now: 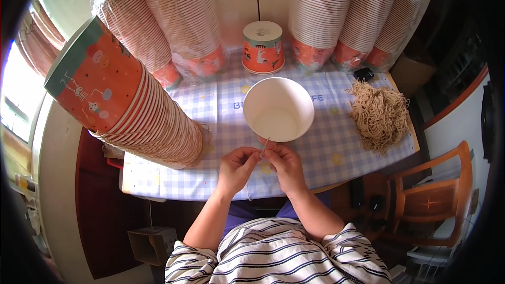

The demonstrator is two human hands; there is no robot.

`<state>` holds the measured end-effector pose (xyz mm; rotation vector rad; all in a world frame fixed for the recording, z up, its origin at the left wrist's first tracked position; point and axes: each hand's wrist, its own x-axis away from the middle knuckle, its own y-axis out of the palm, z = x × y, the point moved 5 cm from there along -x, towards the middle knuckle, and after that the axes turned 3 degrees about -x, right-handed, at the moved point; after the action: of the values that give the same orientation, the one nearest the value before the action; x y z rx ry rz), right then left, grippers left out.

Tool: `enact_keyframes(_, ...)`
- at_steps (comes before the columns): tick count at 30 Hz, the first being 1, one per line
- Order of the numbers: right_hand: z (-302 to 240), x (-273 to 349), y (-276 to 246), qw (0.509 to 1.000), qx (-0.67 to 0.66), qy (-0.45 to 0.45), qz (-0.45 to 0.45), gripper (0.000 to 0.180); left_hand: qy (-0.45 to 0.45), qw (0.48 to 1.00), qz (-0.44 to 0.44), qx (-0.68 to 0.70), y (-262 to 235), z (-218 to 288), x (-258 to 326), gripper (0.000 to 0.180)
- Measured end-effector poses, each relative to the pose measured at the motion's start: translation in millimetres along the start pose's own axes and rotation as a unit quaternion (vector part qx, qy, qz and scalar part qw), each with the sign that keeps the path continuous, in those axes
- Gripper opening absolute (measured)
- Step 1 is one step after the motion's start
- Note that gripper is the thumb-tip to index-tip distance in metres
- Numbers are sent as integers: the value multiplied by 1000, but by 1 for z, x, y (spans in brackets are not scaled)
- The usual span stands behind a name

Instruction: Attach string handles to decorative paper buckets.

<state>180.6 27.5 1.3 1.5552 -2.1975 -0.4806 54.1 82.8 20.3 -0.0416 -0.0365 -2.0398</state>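
A paper bucket point(279, 102), white inside, stands in front of me with its mouth tilted toward me. Just at its near side, my left hand point(238, 167) and my right hand point(285, 164) meet, fingertips nearly touching. Both pinch a thin pale string point(265, 147); a small loop of it shows by the right fingers, and one end trails down over the table's front edge. Whether the string passes through the bucket's wall cannot be made out. To the right lies a tangled heap of beige strings point(380, 115).
A tall leaning stack of orange-and-green paper buckets point(142, 105) rises at the left. One bucket point(263, 47) stands upside down at the back. Plastic-wrapped bucket stacks point(321, 16) line the wall. A small black object point(363, 74) lies beside the strings. A wooden chair point(431, 194) stands right.
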Motion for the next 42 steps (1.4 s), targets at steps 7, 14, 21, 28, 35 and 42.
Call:
enact_keyframes(7,3,-2,-2,998,23,-43,29,9,1,1000,-6,1,1,-5,-1,14)
enact_keyframes(14,8,-3,-3,996,27,-62,52,13,-24,1000,-2,12,4,-11,4,15)
enact_keyframes(21,21,-3,-14,1000,3,8,18,19,-56,998,-5,22,-1,-35,15,18)
enact_keyframes(28,23,3,-8,999,25,-27,-3,17,-19,1000,9,15,3,-41,16,17)
enact_keyframes(35,25,5,0,1000,-7,-14,11,14,-9,1000,20,-7,5,-37,21,16)
enact_keyframes(42,18,-2,-3,997,-20,-22,70,10,-30,998,-3,-49,8,-33,26,9)
